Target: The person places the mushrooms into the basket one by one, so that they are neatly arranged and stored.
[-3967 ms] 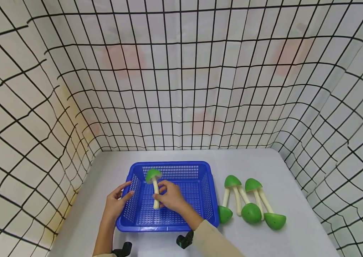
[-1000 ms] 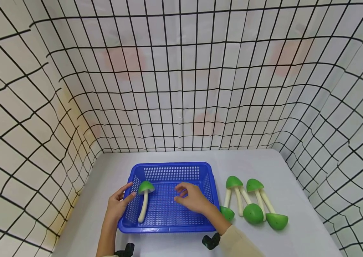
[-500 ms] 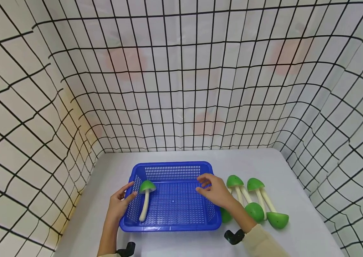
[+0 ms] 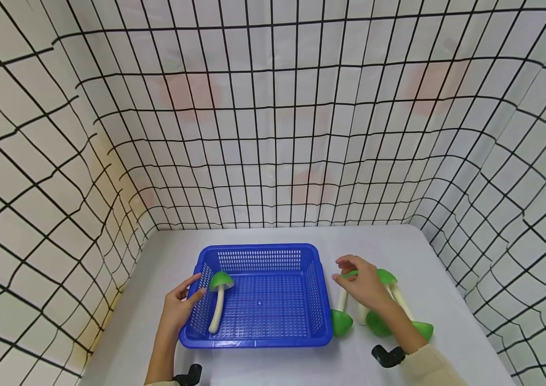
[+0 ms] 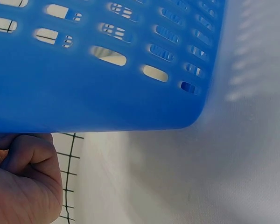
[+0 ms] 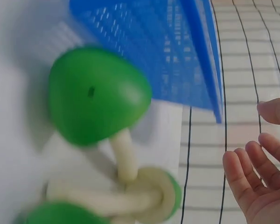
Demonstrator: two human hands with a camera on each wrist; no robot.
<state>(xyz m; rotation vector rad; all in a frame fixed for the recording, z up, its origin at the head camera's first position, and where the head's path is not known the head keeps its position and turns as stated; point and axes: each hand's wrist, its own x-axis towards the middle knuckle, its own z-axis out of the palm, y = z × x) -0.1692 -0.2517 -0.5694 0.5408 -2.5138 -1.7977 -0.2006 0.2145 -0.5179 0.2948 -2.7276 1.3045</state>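
A blue plastic basket [image 4: 256, 343] with slotted walls sits on the white table. One toy mushroom [image 4: 219, 303], with a green cap and a pale stem, lies inside at its left. My left hand [image 4: 177, 310] grips the basket's left rim, and the left wrist view shows its curled fingers [image 5: 32, 154] against the blue wall. To the right of the basket, my right hand [image 4: 364, 284] hovers over a group of similar mushrooms, partly hiding them. Its fingers are spread and hold nothing. The nearest mushroom cap [image 6: 95, 95] looms large in the right wrist view.
Black grid lines cover the white walls [image 4: 273, 134] at the back and both sides. Several mushrooms overlap at the right, including a cap [image 4: 342, 323] close against the basket's side and another cap [image 4: 423, 329] farther right.
My right hand has placed a mushroom in the basket, let it go, and moved right, out over the other mushrooms. The left hand stays at the basket's rim.
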